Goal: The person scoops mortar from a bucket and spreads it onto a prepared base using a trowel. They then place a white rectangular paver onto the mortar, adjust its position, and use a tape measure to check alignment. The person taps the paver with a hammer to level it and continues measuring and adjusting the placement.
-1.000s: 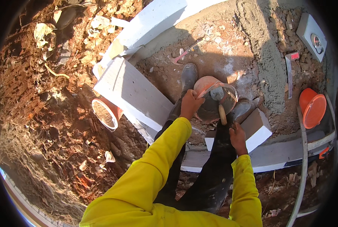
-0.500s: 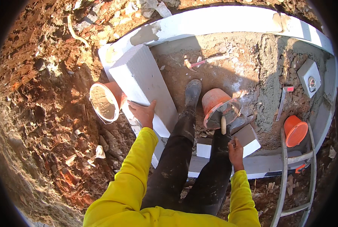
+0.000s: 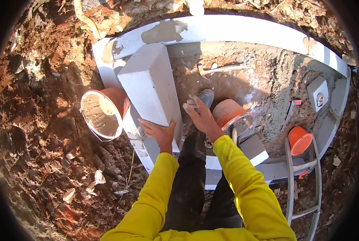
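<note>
A long whitish building block [image 3: 147,90], likely aerated concrete, lies along the left end of the low wall. My left hand [image 3: 159,134] grips its near end, fingers spread over the pale face and thumb at the right edge. To the right of the block, my right hand [image 3: 201,116] is raised above my leg and boot, fingers apart and holding nothing. Close to that hand stands an orange bucket [image 3: 227,114], with a tool handle [image 3: 234,135] showing at its rim. My right forearm partly covers the bucket.
A mortar-coated bucket [image 3: 103,112] stands left of the block. A curved white wall [image 3: 235,30] encloses the dirt. Inside lie a hammer [image 3: 221,70], a shorter block [image 3: 253,150], a square [image 3: 290,114] and a block with a tape measure [image 3: 318,94]. A ladder [image 3: 290,180] leans near another orange bucket [image 3: 300,140].
My right hand has moved up and left from beside the bucket's tool handle toward the long block. My left hand stays at the block's near end. The view has shifted slightly.
</note>
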`<act>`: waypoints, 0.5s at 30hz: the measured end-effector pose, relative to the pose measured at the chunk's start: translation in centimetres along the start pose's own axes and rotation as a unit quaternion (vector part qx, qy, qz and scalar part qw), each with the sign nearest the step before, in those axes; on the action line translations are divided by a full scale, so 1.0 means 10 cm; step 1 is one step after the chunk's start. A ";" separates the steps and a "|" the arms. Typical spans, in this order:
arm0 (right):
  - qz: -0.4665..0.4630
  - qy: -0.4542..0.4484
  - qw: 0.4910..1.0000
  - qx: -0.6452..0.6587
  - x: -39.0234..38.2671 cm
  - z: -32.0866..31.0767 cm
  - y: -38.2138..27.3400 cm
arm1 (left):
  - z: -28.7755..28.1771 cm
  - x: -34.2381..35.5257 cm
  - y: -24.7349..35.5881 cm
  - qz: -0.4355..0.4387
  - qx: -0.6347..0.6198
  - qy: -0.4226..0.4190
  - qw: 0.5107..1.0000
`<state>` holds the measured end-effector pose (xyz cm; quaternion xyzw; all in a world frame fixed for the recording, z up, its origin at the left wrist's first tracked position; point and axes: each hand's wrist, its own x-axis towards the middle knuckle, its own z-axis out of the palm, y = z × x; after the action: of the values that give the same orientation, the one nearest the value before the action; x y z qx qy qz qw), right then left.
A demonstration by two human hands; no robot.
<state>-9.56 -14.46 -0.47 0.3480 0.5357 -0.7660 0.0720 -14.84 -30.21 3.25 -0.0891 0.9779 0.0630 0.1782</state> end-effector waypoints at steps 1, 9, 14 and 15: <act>0.015 0.001 1.000 0.028 0.27 0.04 0.26 | 0.02 0.03 0.00 0.024 -0.022 0.004 0.999; 0.044 0.031 0.997 0.051 1.31 0.54 0.55 | 0.18 0.12 -0.23 0.124 -0.068 0.051 0.989; 0.063 0.081 0.990 0.096 1.17 0.53 0.46 | 0.10 0.06 -0.33 0.136 -0.129 0.009 0.982; 0.052 0.087 0.985 0.137 1.06 0.54 0.54 | 0.02 0.00 -0.35 0.165 -0.170 -0.005 0.972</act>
<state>-17.34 -18.62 -10.12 0.4468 0.4114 -0.7943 0.0163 -14.12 -33.63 2.74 0.0444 0.9533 0.2568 0.1527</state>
